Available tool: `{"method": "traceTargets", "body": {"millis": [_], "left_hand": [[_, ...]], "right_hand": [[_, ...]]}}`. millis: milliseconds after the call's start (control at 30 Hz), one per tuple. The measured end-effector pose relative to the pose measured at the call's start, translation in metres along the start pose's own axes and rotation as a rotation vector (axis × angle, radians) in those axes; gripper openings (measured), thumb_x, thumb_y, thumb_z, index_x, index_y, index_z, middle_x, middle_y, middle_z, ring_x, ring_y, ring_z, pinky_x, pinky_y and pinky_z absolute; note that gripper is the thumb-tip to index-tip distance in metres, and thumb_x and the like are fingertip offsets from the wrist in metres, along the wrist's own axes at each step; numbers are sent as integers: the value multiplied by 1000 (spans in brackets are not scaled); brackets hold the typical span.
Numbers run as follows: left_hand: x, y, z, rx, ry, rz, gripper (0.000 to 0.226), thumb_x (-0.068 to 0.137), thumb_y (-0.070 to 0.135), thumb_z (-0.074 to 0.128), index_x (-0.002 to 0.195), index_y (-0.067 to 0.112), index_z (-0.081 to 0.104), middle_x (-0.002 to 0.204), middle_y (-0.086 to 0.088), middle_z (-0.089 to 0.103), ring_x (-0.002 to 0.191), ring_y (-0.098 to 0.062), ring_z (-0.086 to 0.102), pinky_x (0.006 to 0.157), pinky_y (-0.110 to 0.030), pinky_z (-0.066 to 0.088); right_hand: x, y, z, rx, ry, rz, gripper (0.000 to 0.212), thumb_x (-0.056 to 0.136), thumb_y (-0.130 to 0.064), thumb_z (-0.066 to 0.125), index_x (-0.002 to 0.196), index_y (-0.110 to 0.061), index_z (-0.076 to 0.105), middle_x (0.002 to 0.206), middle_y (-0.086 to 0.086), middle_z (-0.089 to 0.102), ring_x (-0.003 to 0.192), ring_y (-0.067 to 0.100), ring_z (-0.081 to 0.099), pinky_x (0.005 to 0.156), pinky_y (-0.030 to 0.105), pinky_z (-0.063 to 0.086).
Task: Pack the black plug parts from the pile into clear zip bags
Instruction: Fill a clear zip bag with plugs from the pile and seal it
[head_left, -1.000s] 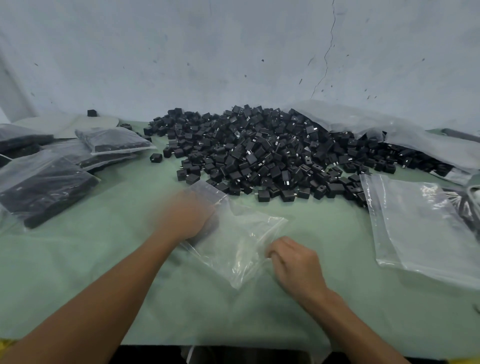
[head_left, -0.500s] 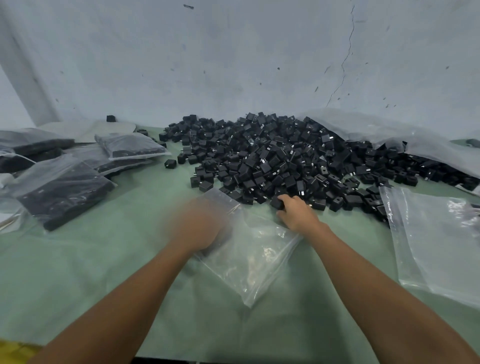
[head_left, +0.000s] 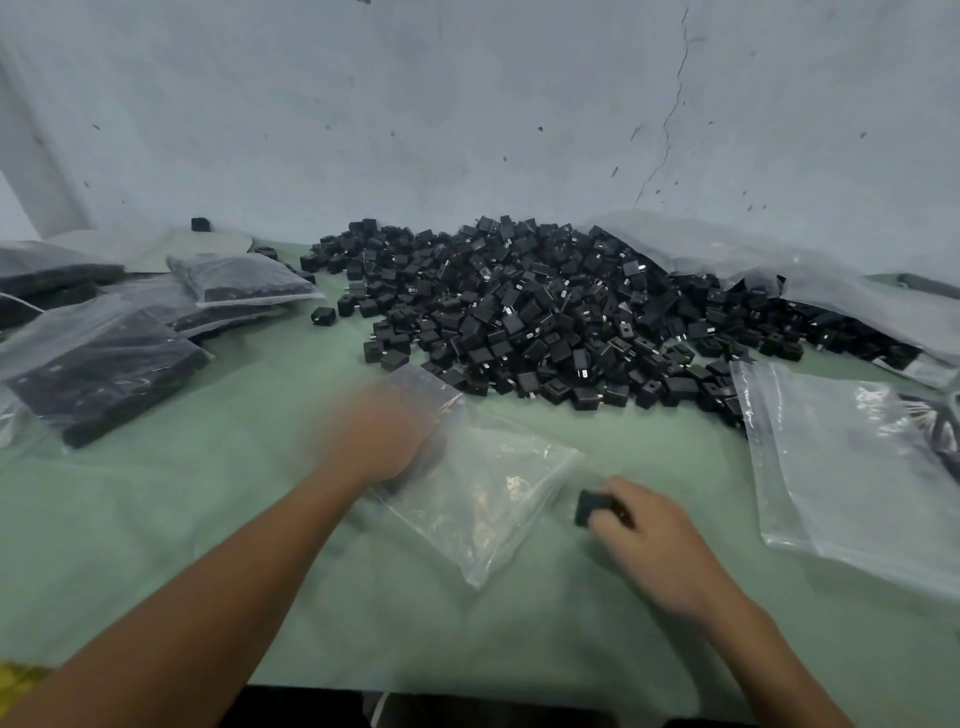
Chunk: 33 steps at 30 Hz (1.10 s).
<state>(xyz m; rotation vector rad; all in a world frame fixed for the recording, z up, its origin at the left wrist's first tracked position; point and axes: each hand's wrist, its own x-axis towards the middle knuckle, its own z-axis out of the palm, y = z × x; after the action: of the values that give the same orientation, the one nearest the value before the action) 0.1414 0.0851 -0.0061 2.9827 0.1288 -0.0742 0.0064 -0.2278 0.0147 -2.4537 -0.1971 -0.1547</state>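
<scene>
Table's covered in a pale green cloth (head_left: 156, 519). Big pile of black plug parts (head_left: 519, 312) sits upper middle, with one stray part (head_left: 323, 315) just off its left edge. Filled bags (head_left: 104, 364) are stacked far left. An empty clear zip bag (head_left: 493, 493) lies flat in the centre, with more empty bags (head_left: 841, 467) at right. Crumpled plastic sheeting (head_left: 779, 270) is upper right.

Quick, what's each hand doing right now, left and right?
Left hand: blurred at the mouth of the clear zip bag; grip cannot be told.
Right hand: holds a black plug part, beside the bag.
</scene>
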Motion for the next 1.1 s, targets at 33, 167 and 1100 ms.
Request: {"method": "traceTargets", "body": {"millis": [33,167,1100], "left_hand": [[0,0,0,0,-5,1,86,94,77,10,162,25,8,170,-8,1,156,-26,-1,122,-59,3],[-1,0,-2,0,-12,-4,85,95,77,10,162,25,7,170,-8,0,156,-26,-2,123,-59,2],[3,-2,4,-3,11,-4,87,93,79,9,162,26,8,170,-7,1,156,-25,-1,121,-59,2]], "right_hand": [[-5,-4,7,-44,-74,-64,26,77,-53,46,79,-28,55,75,-13,54,71,4,50,64,16,37],[10,-36,44,-36,-147,-265,16,95,-31,59,110,-23,62,95,-17,45,91,3,49,81,13,34],[115,-72,131,268,2,68,29,103,-8,42,122,-5,64,122,14,64,116,29,57,103,37,41]]}}
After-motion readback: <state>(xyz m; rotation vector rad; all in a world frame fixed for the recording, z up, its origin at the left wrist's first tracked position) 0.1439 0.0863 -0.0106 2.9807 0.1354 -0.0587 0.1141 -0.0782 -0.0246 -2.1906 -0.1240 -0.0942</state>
